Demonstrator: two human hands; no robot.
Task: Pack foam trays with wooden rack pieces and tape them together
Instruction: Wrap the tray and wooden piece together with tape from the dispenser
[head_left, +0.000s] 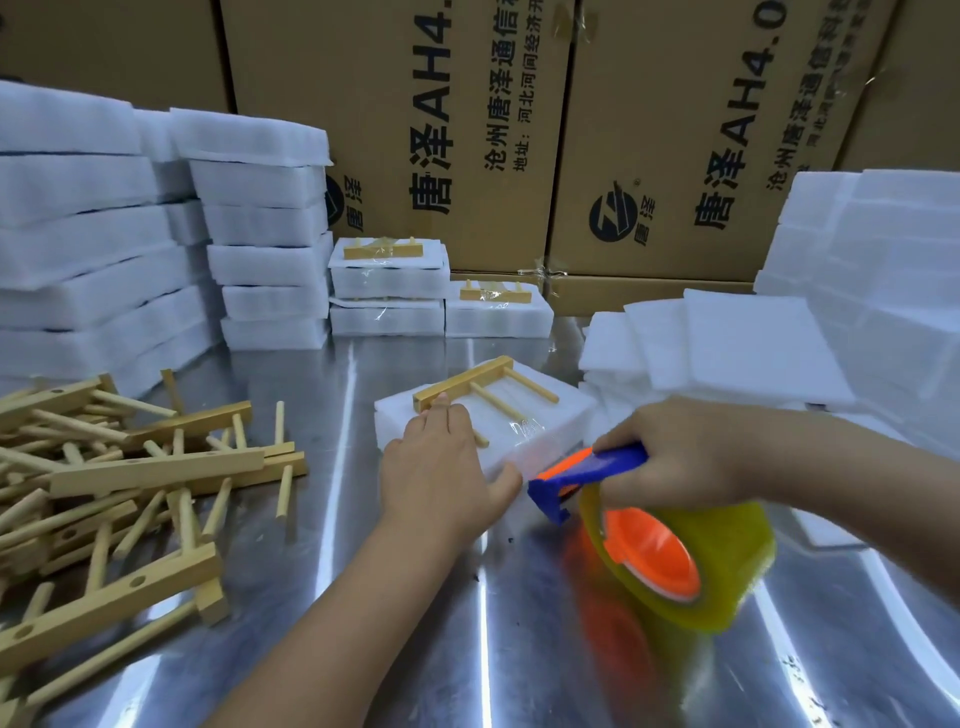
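A white foam tray lies at the middle of the steel table with a wooden rack piece on top, pegs pointing right. Clear tape crosses its near end. My left hand presses flat on the tray's near left corner, thumb against its front side. My right hand grips the blue and orange tape dispenser just right of the tray's front edge; its yellowish tape roll hangs below the hand.
A heap of loose wooden rack pieces fills the left of the table. Taped foam packs sit at the back centre. Foam stacks rise at left, loose foam sheets at right, cardboard boxes behind.
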